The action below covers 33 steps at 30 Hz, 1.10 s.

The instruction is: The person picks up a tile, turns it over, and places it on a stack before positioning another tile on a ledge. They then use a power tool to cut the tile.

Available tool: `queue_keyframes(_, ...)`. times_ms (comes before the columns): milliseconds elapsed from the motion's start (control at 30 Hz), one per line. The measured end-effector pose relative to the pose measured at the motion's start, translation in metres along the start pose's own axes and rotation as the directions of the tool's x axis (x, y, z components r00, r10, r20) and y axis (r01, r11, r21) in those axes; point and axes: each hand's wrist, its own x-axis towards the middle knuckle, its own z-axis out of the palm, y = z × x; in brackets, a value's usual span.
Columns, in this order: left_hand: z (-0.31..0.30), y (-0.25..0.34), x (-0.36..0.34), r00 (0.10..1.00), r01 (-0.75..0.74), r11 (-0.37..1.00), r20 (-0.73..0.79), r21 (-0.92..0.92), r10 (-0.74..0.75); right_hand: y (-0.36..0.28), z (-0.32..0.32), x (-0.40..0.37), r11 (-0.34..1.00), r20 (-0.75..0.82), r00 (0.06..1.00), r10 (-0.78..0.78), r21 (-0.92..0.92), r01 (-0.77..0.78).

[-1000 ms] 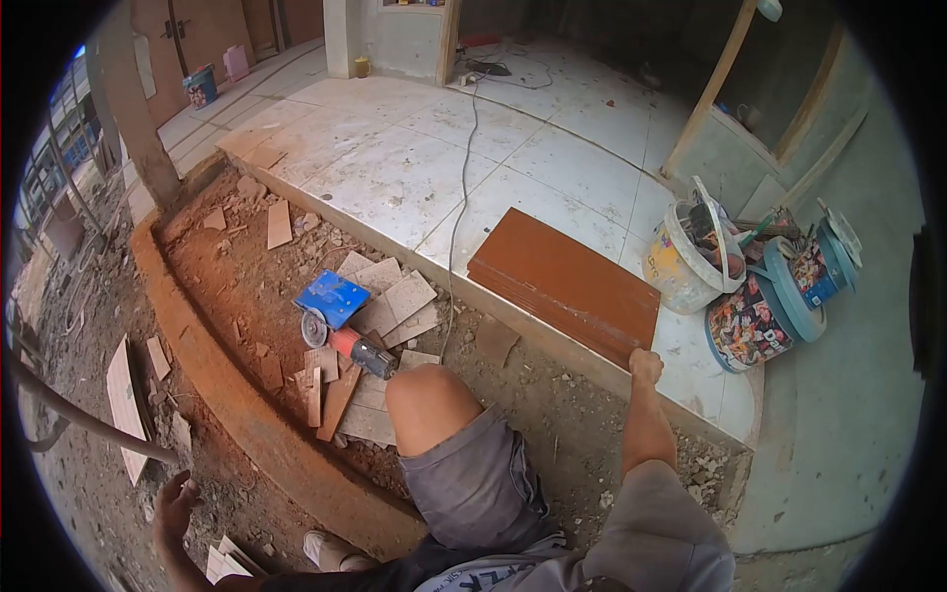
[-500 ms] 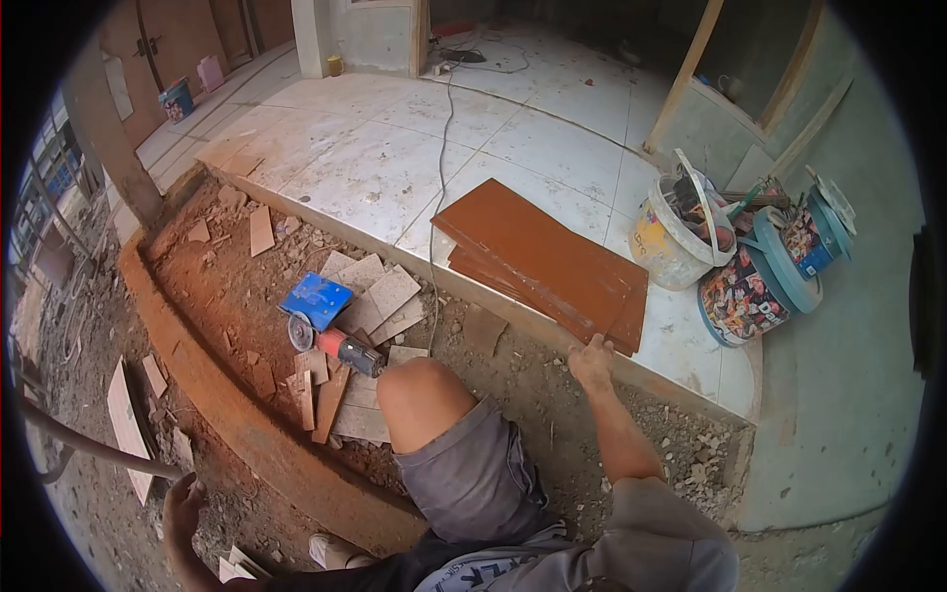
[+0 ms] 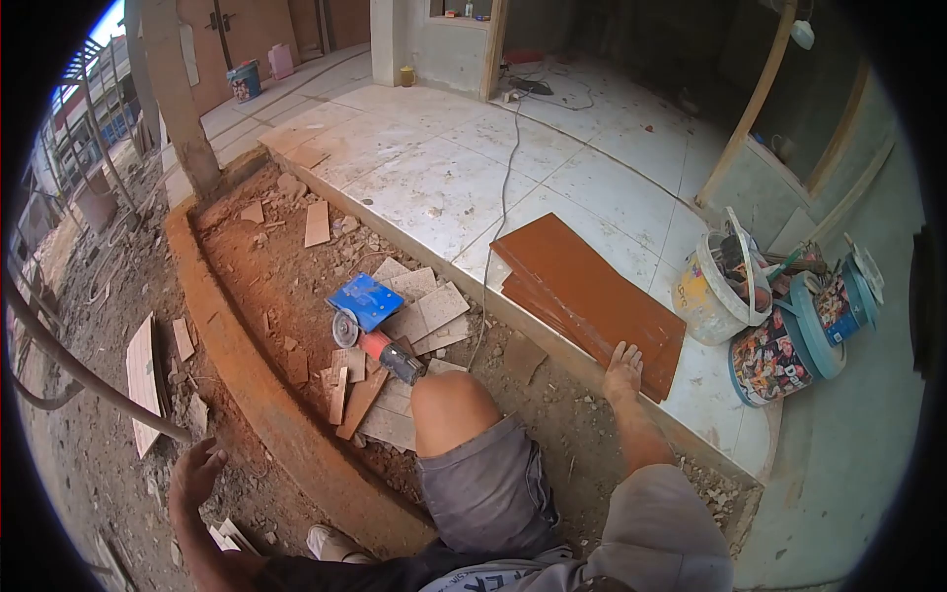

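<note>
My right hand [image 3: 623, 373] rests on the lower edge of a stack of brown tiles [image 3: 592, 286], its fingers spread on the top one. The stack lies on the white tiled floor [image 3: 424, 187], slightly fanned. My left hand [image 3: 200, 472] is raised over the dirt at the lower left, fingers apart and curved, just below the end of a dark hose [image 3: 109, 395], with nothing in it. A red and black angle grinder [image 3: 390, 355] lies on broken tile pieces [image 3: 424, 306] beside a blue plate [image 3: 366, 301], left of my knee.
A white bucket with tools [image 3: 715, 296] and patterned buckets [image 3: 774, 360] stand at the right by the wall. A grey cable [image 3: 506, 187] crosses the floor. A curved masonry edge [image 3: 247, 395] bounds the dirt bed. A post [image 3: 178, 89] stands at the left.
The view has shifted, so the scene sits further right and lower. My left hand is now apart from the hose end. My right hand lies flatter on the tile stack, fingers more spread.
</note>
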Motion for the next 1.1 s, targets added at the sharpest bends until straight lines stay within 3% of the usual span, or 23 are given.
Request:
queue_keyframes(133,-0.004,0.014,-0.002,0.999,0.03,0.999,0.038,0.039,-0.032,-0.003,0.021,0.006,1.0,-0.075,0.997,-0.001,-0.006,0.001)
queue_keyframes(167,-0.002,0.005,0.007,0.999,-0.023,0.999,0.035,0.04,0.022,-0.002,0.024,0.002,1.0,-0.075,0.997,-0.006,-0.009,0.005)
queue_keyframes(233,0.0,-0.001,0.007,0.997,-0.07,0.997,0.035,0.024,0.069,-0.017,0.029,-0.018,0.99,-0.069,0.996,-0.052,-0.131,0.043)
queue_keyframes(300,-0.007,0.016,-0.004,0.997,-0.069,0.997,0.029,0.023,0.068,-0.027,0.042,-0.037,0.993,-0.105,0.993,-0.05,-0.109,0.039)
queue_keyframes(367,-0.011,0.023,-0.012,0.997,-0.072,0.997,0.023,0.038,0.072,-0.039,0.031,-0.07,0.984,-0.045,0.998,-0.045,-0.175,0.036)
queue_keyframes(467,-0.013,0.014,-0.017,0.999,-0.031,0.999,0.025,0.017,0.031,-0.023,0.05,-0.102,0.993,-0.045,0.994,-0.099,-0.062,0.096)
queue_keyframes(533,-0.016,0.002,-0.018,1.0,0.004,1.0,0.028,-0.023,-0.003,-0.016,0.035,-0.121,0.986,-0.056,0.985,-0.161,-0.049,0.159)
queue_keyframes(600,-0.018,-0.012,-0.019,0.998,-0.027,0.998,0.061,-0.055,0.031,-0.02,0.012,-0.13,0.993,-0.027,0.993,-0.119,-0.007,0.119)
queue_keyframes(733,-0.02,-0.02,-0.02,0.999,-0.013,1.0,0.043,-0.003,0.014,-0.054,-0.011,-0.105,0.984,-0.125,0.979,-0.16,0.055,0.168)
queue_keyframes(933,-0.024,-0.016,-0.031,0.999,-0.043,0.999,0.017,0.005,0.043,-0.121,-0.032,-0.048,0.989,-0.085,0.987,-0.139,-0.053,0.135)
queue_keyframes(1100,-0.023,-0.021,-0.029,0.999,-0.049,0.999,0.011,0.021,0.049,-0.144,-0.04,-0.039,0.979,0.002,1.0,-0.015,-0.204,0.015)
